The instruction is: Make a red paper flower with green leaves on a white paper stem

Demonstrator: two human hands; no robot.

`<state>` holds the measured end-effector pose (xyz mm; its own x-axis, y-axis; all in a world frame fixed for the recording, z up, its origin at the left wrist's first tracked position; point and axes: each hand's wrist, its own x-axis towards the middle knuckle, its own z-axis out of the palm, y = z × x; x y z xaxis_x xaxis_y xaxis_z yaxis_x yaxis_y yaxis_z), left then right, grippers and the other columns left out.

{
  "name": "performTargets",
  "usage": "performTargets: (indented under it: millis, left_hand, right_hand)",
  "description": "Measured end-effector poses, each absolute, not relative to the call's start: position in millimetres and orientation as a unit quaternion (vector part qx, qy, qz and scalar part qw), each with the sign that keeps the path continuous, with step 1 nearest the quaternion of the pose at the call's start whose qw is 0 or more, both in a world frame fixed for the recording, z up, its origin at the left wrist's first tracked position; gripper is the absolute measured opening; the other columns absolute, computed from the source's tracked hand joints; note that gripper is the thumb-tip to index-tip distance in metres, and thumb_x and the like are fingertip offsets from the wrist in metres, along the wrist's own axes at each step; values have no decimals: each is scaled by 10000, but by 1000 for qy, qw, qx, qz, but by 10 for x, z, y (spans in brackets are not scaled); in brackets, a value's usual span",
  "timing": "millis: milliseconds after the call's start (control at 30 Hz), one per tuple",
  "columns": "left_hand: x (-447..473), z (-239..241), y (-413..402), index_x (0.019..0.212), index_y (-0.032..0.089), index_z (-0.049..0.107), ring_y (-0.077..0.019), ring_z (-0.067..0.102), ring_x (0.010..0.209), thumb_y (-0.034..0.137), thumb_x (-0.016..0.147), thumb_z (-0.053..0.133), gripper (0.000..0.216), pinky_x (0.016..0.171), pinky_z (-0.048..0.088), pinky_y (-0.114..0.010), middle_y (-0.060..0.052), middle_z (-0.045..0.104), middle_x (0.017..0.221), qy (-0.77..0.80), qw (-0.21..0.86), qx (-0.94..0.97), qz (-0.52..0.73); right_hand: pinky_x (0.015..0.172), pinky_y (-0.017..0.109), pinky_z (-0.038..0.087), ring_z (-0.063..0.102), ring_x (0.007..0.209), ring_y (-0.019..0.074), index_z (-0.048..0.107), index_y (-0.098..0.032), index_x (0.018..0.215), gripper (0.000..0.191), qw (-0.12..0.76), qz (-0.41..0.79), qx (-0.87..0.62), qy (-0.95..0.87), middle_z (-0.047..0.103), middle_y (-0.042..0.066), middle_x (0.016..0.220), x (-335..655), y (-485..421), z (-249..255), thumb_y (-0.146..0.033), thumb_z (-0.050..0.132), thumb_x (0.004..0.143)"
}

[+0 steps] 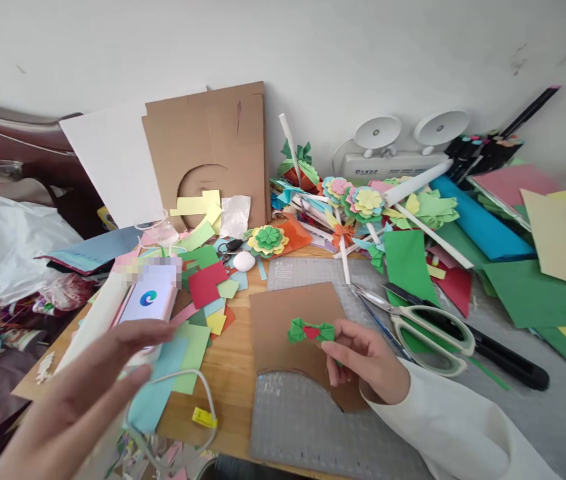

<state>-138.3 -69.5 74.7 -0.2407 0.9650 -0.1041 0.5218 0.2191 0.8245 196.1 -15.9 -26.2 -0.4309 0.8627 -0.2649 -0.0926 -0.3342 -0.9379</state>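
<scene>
Hanging above a piece of brown cardboard (290, 303), a green paper bow (311, 331) with a red centre is pinched between the thumb and fingers of the right hand (365, 358). The left hand (83, 393) is held open near a lit phone (149, 291). White-handled scissors (403, 311) and a black cutter (507, 358) are laid on the grey mat (290, 415).

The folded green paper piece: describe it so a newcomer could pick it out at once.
Find the grey cutting mat, then the brown cardboard on it. Over that cardboard, the right hand pinches the folded green paper piece by one end. Unlike the plain green sheet nearby, it is bow-shaped with a red centre.
</scene>
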Motion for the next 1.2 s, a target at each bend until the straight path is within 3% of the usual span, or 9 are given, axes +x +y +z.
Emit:
performTargets:
  millis: [100, 267, 367, 467, 900, 1200]
  left_hand:
    - [-773, 687, -623, 1033, 503, 629, -303, 530, 1182, 545, 687, 618, 348, 1006, 480, -418, 10, 633, 1161, 644, 365, 584, 332]
    - [-13, 400, -282, 1106, 226, 592, -258, 584, 1056, 457, 790, 586, 391, 943, 469, -418, -98, 624, 1149, 548, 493, 583, 342]
    - [170, 290, -174, 875, 147, 627, -181, 593, 776, 453, 823, 556, 318, 725, 487, -301, -61, 652, 822, 513, 554, 581, 306]
    - [206, 270, -158, 713, 129, 598, -104, 482, 569, 443, 857, 520, 355, 548, 389, -222, -3, 559, 601, 491, 598, 563, 290]
    - [247, 231, -196, 655, 122, 603, -110, 476, 561, 391, 793, 617, 302, 536, 370, -227, -4, 529, 572, 472, 629, 540, 301]
    - [145, 187, -157, 741, 122, 617, -97, 448, 594, 377, 839, 577, 276, 566, 345, -220, -1, 541, 621, 428, 707, 493, 271]
  right_hand:
    - [398, 191, 288, 443, 366, 71, 453, -191, 695, 416, 342, 717, -395, -462, 588, -19, 439, 1961, -168, -231, -563, 633, 745]
    - [396, 196, 299, 447, 351, 75, 434, -195, 688, 419, 336, 736, -368, -458, 604, -8, 443, 1994, -158, -158, -555, 642, 737]
    - [394, 192, 295, 451, 349, 75, 443, -192, 700, 407, 344, 748, -348, -447, 585, -23, 425, 2013, -157, -146, -541, 646, 741]
    - [407, 195, 309, 462, 361, 77, 466, -183, 716, 390, 348, 752, -334, -449, 580, -23, 431, 2023, -174, -156, -534, 630, 762]
    - [452, 215, 349, 513, 406, 94, 470, -180, 686, 366, 363, 733, -328, -473, 578, -11, 462, 1989, -233, -197, -498, 544, 852]
    - [461, 222, 380, 525, 401, 103, 511, -165, 708, 329, 369, 707, -337, -500, 570, -9, 456, 1995, -244, -150, -448, 525, 875]
